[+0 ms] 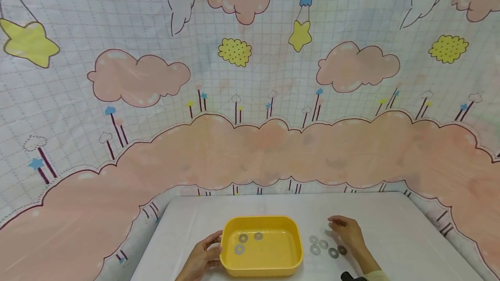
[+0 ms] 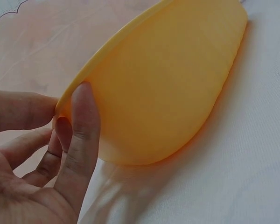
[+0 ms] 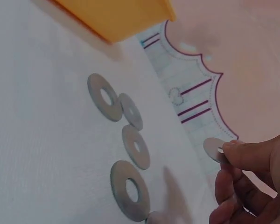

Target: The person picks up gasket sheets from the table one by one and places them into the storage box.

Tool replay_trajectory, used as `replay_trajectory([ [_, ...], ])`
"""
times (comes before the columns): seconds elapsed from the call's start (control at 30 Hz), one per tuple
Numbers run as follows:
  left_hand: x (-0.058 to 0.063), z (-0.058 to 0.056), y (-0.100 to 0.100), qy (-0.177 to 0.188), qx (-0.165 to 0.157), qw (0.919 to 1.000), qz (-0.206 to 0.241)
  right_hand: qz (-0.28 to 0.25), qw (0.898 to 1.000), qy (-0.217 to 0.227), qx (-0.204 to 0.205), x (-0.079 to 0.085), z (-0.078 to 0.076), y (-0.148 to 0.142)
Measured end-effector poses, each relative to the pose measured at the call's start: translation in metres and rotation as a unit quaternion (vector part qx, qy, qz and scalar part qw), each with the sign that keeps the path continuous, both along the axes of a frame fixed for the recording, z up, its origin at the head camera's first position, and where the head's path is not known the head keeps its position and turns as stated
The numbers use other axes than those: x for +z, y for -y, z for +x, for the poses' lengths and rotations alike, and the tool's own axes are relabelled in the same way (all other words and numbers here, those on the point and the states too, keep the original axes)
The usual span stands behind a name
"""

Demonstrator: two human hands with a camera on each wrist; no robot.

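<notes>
A yellow plastic bin (image 1: 262,268) stands on the white table, with three metal washers (image 1: 243,238) lying inside toward its left. My left hand (image 1: 200,255) holds the bin's left end; in the left wrist view its thumb and fingers grip the rim (image 2: 102,53). To the right of the bin, my right hand (image 1: 348,231) is raised over the table. Between thumb and fingertips it pinches a flat washer (image 3: 213,148), which shows best in the right wrist view. Several loose washers (image 1: 323,244) lie between the bin and that hand, one (image 1: 342,250) darker than the others.
The white table (image 1: 187,216) ends at a patterned cloth backdrop (image 1: 273,151) behind it. A dark object (image 1: 347,276) sits by the right sleeve (image 1: 376,275) at the bottom edge.
</notes>
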State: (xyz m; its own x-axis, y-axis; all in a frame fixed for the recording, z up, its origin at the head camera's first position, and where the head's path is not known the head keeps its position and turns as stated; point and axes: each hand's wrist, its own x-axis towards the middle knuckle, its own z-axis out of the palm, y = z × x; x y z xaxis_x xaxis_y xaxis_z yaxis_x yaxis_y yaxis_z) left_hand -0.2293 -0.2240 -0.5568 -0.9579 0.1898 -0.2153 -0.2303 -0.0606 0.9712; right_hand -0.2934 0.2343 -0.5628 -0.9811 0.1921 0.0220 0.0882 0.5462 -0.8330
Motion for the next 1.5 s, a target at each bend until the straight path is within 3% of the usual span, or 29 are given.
replay_trajectory([
  [0.47, -0.002, 0.002, 0.0, -0.001, 0.006, 1.0, 0.004, -0.094, 0.995, -0.002, 0.019, 0.028, 0.01, 0.012],
  [0.93, -0.006, 0.004, -0.002, 0.001, 0.009, 1.0, -0.002, -0.108, 0.994, -0.004, 0.026, 0.046, 0.017, 0.026],
  [1.5, -0.004, 0.007, -0.003, 0.0, 0.012, 0.9999, 0.005, -0.16, 0.985, -0.02, 0.066, 0.064, 0.021, 0.05],
])
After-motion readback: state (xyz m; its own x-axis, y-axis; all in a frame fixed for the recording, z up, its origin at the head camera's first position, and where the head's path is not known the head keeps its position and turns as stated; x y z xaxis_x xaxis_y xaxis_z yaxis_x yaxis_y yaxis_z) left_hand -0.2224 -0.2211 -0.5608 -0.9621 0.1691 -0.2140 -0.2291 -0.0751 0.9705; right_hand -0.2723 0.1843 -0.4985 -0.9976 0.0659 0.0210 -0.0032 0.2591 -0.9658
